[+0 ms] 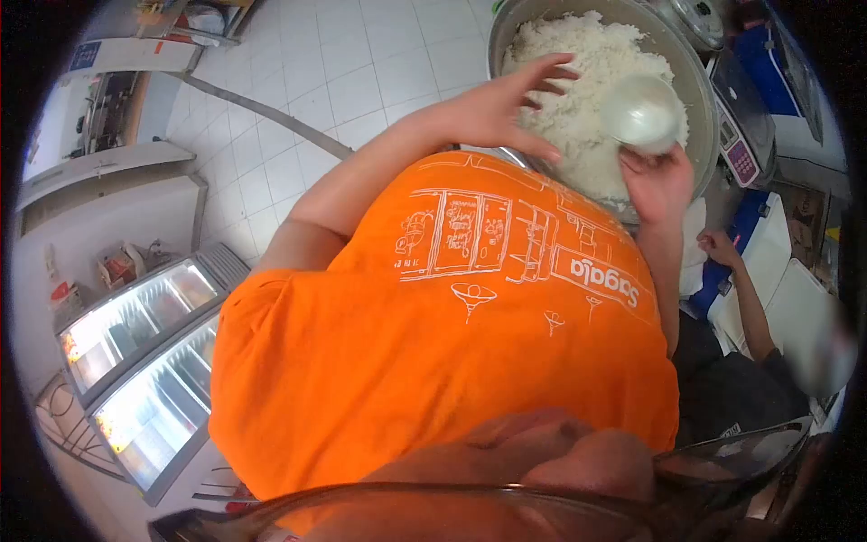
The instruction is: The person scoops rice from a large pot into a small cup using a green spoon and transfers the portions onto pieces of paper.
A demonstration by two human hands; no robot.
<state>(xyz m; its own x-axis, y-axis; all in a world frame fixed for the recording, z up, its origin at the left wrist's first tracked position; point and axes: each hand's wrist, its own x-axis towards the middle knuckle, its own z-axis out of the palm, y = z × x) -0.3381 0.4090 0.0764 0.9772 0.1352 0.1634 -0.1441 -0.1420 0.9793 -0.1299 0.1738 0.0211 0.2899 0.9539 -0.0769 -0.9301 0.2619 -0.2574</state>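
Note:
A large metal pot (499, 41) full of white rice (578, 41) stands at the upper right. Over the rice, my left hand (510, 104) has its fingers spread and curved, with nothing in it. My right hand (657, 181) is at the near right side of the pot. Its fingers grip the lower edge of a round, translucent whitish bowl (639, 113), which is above the rice. Whether the bowl holds anything is unclear.
A scale with a purple keypad (742, 163) and a metal lid (697, 18) are right of the pot. Below them, a co-worker's hand (718, 246) is beside a blue and white box (759, 253). A lit display freezer (149, 334) stands at the left.

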